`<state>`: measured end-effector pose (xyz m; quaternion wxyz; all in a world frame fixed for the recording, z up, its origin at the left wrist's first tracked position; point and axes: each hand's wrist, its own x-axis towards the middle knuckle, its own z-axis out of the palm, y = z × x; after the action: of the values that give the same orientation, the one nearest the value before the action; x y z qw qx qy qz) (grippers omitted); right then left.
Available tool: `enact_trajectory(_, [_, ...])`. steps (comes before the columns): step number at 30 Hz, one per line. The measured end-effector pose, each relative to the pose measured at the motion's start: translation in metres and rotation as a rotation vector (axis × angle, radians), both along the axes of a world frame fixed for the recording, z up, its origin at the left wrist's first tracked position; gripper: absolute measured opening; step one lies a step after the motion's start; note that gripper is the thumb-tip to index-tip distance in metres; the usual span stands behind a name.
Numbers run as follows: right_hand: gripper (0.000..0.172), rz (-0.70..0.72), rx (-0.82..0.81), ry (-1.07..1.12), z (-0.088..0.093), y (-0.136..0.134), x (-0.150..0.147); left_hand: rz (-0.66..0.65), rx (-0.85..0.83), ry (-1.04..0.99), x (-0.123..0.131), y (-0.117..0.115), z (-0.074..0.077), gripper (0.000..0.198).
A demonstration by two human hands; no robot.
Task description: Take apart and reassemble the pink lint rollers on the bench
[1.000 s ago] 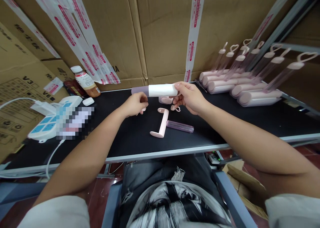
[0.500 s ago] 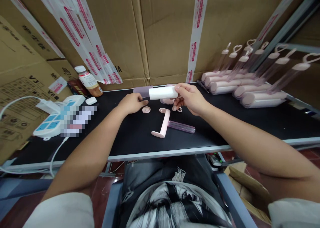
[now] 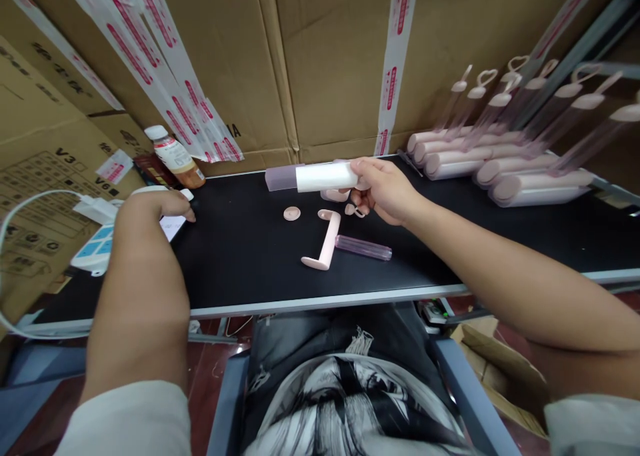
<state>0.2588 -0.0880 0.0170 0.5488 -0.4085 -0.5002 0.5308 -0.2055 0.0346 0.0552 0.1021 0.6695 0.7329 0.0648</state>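
Head view — hands [image 3: 150, 208] [image 3: 384, 191] apart, bracket [image 3: 329, 243] near table edge [image 3: 320, 300].

A bottle [image 3: 176, 156] stands near taped cardboard [image 3: 340, 69]; a carton [image 3: 493, 373] sits lower.

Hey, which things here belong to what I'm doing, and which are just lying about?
Likely part of it: white-and-purple piece in the right hand; pink bracket; purple tube; pink disc; looped piece; pink assemblies at right.

Probably just lying about: drink bottle; power strip; white plug; cardboard boxes.
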Motion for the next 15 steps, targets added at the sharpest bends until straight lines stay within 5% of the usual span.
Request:
enact_trajectory(3, [0.031, 0.007, 0.006, -0.001, 0.000, 0.000, 0.000, 0.081, -0.166, 0.072, 0.003, -0.001, -0.001, 0.034])
enact_trajectory(8, [0.036, 0.024, 0.021, 0.009, 0.000, 0.000, 0.000, 0.092, -0.174, 0.086, -0.003, 0.002, -0.003, 0.044])
enact_trajectory(15, [0.034, 0.040, 0.030, 0.016, -0.001, -0.001, 0.000, 0.087, -0.130, 0.115, -0.025, 0.023, -0.021, 0.028])
